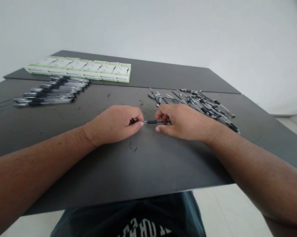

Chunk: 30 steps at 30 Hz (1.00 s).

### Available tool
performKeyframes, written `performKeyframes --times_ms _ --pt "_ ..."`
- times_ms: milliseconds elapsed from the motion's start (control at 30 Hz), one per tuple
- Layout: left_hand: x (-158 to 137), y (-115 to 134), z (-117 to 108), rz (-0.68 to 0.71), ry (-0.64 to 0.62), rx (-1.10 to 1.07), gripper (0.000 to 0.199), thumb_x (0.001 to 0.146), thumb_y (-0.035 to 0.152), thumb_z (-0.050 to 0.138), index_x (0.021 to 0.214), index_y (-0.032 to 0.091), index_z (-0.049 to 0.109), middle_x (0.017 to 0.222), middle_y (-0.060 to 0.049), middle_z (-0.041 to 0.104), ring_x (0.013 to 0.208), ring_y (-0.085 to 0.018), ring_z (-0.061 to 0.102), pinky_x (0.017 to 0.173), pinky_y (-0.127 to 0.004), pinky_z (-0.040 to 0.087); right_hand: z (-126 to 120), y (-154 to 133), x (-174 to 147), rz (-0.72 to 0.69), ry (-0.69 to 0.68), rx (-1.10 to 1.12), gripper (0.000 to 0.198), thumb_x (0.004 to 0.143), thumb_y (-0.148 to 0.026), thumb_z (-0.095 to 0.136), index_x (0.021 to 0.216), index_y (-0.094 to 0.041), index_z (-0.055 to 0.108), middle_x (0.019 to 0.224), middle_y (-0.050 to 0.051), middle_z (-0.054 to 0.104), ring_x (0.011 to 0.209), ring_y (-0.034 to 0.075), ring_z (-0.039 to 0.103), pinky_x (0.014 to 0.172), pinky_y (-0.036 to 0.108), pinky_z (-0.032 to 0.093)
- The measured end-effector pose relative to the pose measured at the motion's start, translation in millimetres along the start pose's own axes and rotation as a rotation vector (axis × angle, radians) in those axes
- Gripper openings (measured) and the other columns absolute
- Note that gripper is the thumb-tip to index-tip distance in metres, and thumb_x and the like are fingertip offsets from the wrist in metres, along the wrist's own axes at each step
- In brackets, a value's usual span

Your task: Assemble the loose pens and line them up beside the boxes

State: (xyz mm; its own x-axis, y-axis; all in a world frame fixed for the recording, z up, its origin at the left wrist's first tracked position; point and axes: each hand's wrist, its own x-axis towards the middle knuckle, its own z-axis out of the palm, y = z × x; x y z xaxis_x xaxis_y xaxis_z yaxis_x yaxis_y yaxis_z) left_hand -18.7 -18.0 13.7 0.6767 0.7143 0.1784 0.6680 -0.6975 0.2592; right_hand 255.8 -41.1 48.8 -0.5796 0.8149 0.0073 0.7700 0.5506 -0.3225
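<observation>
A thin pen (pixel 152 122) with a black grip section lies level between my two hands, just above the dark table. My left hand (pixel 122 124) pinches its left end between thumb and forefinger. Around its right end curl the fingers of my right hand (pixel 181 121), thumb below and forefinger above; the exact contact there is partly hidden. Behind my right hand lies a loose heap of pens and pen parts (pixel 205 105). Further left, beyond my left hand, rests a row of pens (pixel 54 91) with black grips, laid side by side.
A row of white and green boxes (pixel 89 67) printed with pen pictures stands at the back left, near a seam in the grey table (pixel 113 174). The table's front edge is close to my body. A pale wall rises behind.
</observation>
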Motion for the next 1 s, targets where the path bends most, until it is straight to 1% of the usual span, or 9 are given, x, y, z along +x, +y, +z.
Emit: performKeyframes --times_ms 100,233,333,400,467,600,733,900,1000 --pt "-0.1 -0.2 0.0 -0.005 0.009 0.003 0.029 0.103 0.043 0.056 0.101 0.026 0.079 0.085 -0.002 0.081 0.082 -0.023 0.075 0.08 -0.034 0.051 -1.1 -1.4 0.6 -0.016 -0.013 -0.054 0.009 0.105 -0.03 0.073 0.107 -0.022 0.076 0.101 0.005 0.082 0.09 0.022 0.07 0.078 0.032 0.043" --pt "-0.4 -1.3 0.4 -0.002 0.02 -0.003 0.03 0.102 0.044 0.055 0.101 0.026 0.079 0.086 -0.003 0.081 0.083 -0.023 0.075 0.079 -0.034 0.051 -0.6 -1.4 1.4 -0.06 -0.039 -0.104 0.026 0.116 -0.031 0.056 0.106 -0.02 0.078 0.103 0.01 0.083 0.095 0.025 0.072 0.083 0.035 0.044" --pt "-0.8 -1.2 0.2 -0.001 0.019 -0.007 0.031 0.101 0.044 0.054 0.101 0.026 0.079 0.085 -0.003 0.08 0.083 -0.023 0.075 0.078 -0.034 0.05 0.6 -0.4 1.1 -0.031 -0.012 -0.05 0.018 0.111 -0.033 0.066 0.116 -0.02 0.079 0.103 0.007 0.083 0.092 0.023 0.072 0.081 0.033 0.044" --pt "-1.0 -0.5 -0.4 -0.001 0.015 -0.01 0.031 0.101 0.045 0.054 0.1 0.026 0.078 0.086 -0.003 0.081 0.082 -0.023 0.075 0.077 -0.034 0.049 0.7 -0.2 0.8 -0.013 -0.003 -0.031 0.016 0.106 -0.033 0.074 0.116 -0.021 0.078 0.101 0.005 0.083 0.088 0.022 0.072 0.079 0.032 0.044" --pt "-0.9 0.1 -0.9 -0.001 0.014 -0.014 0.031 0.101 0.045 0.054 0.099 0.025 0.078 0.085 -0.003 0.081 0.081 -0.022 0.074 0.076 -0.034 0.048 0.4 -0.6 0.8 -0.019 -0.02 -0.053 0.013 0.108 -0.033 0.072 0.11 -0.021 0.078 0.1 0.006 0.083 0.088 0.022 0.071 0.079 0.033 0.044" --pt "-0.2 -0.1 -1.0 0.001 0.02 -0.013 0.03 0.102 0.045 0.055 0.098 0.026 0.078 0.085 -0.002 0.081 0.081 -0.022 0.075 0.076 -0.034 0.048 -0.1 -1.0 1.0 -0.047 -0.043 -0.084 0.025 0.115 -0.034 0.059 0.109 -0.02 0.08 0.103 0.009 0.084 0.094 0.024 0.073 0.083 0.034 0.045" --pt "-0.2 -0.5 -0.3 -0.005 0.01 -0.005 0.03 0.103 0.045 0.055 0.1 0.026 0.078 0.087 -0.003 0.082 0.084 -0.023 0.076 0.078 -0.034 0.049 -0.3 0.0 0.4 -0.027 -0.02 -0.039 0.016 0.109 -0.034 0.07 0.112 -0.021 0.079 0.101 0.006 0.084 0.088 0.022 0.071 0.078 0.033 0.044" --pt "-0.3 -1.3 0.8 -0.003 0.009 -0.021 0.03 0.101 0.045 0.054 0.099 0.026 0.078 0.085 -0.003 0.08 0.081 -0.023 0.074 0.078 -0.035 0.048 -0.7 -0.6 0.0 -0.059 -0.058 -0.092 0.03 0.116 -0.034 0.055 0.105 -0.019 0.079 0.101 0.01 0.083 0.093 0.024 0.072 0.082 0.035 0.045" --pt "-0.3 -1.3 0.7 -0.006 0.006 -0.018 0.031 0.101 0.046 0.054 0.1 0.026 0.078 0.086 -0.003 0.079 0.082 -0.023 0.073 0.079 -0.035 0.048 -0.8 -1.0 0.1 -0.037 -0.022 -0.057 0.022 0.112 -0.034 0.064 0.112 -0.019 0.079 0.1 0.007 0.083 0.089 0.023 0.071 0.08 0.033 0.044"
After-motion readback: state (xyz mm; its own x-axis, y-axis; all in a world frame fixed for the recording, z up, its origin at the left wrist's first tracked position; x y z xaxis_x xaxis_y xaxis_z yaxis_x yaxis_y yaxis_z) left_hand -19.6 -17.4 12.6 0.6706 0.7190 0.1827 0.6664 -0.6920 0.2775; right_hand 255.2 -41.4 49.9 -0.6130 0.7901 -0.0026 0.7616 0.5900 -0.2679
